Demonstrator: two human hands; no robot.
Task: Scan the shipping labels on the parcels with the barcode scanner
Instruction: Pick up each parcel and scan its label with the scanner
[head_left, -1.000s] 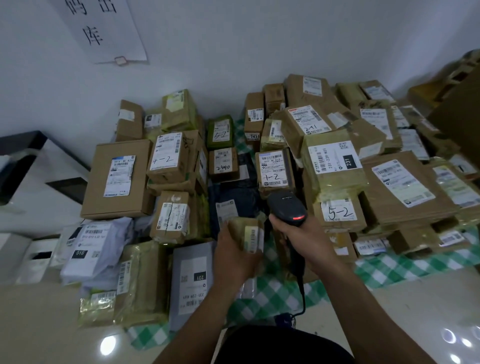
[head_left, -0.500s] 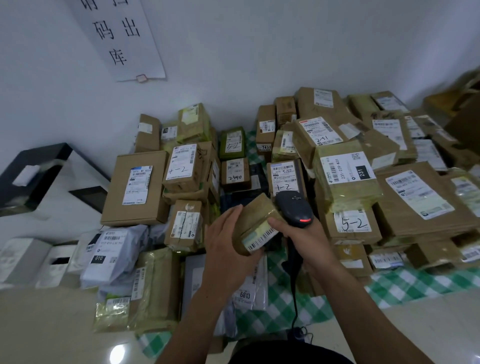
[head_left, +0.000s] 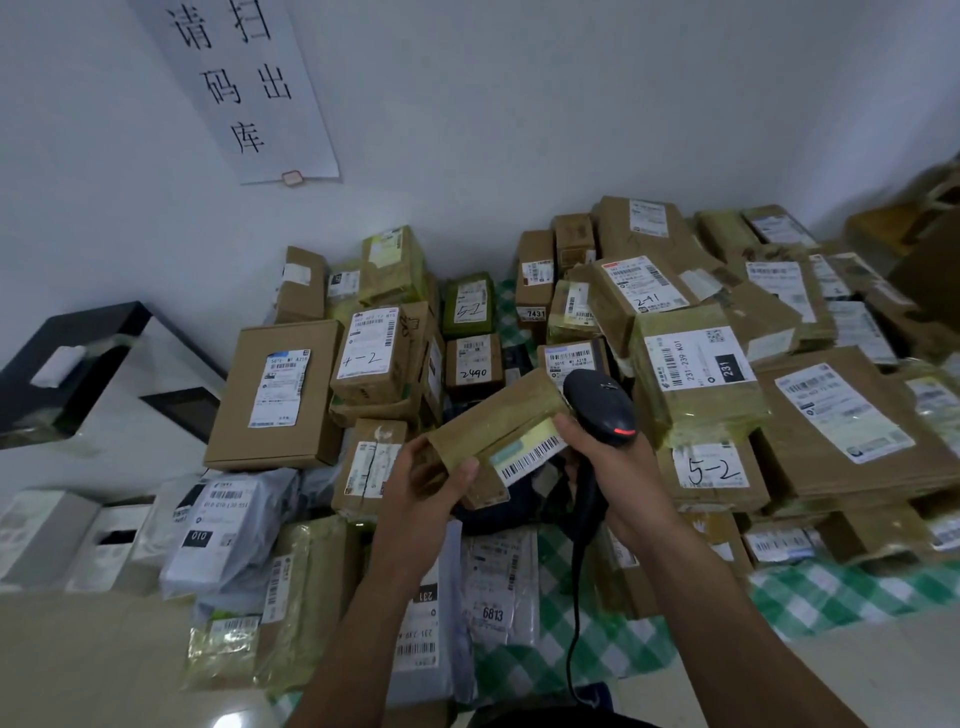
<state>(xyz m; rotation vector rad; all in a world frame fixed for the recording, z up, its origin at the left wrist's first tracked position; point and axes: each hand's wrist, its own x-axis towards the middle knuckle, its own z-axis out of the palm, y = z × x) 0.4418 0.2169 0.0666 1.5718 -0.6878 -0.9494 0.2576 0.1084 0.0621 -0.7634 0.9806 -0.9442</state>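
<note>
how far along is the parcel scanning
Done: cannot tell; no parcel shows a scanned mark. In hand: the left hand holds a small parcel, barcode facing up, and the right hand holds the scanner beside it. Left: apparently most of the pile.

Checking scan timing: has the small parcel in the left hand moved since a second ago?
Yes. The small parcel rose and shifted right, from beside the taped box to against the scanner.

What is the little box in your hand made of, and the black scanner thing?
The small parcel in the left hand looks like brown cardboard wrapped in shiny yellowish tape, with a paper barcode label. The barcode scanner in the right hand looks like smooth black plastic with a red light.
</note>
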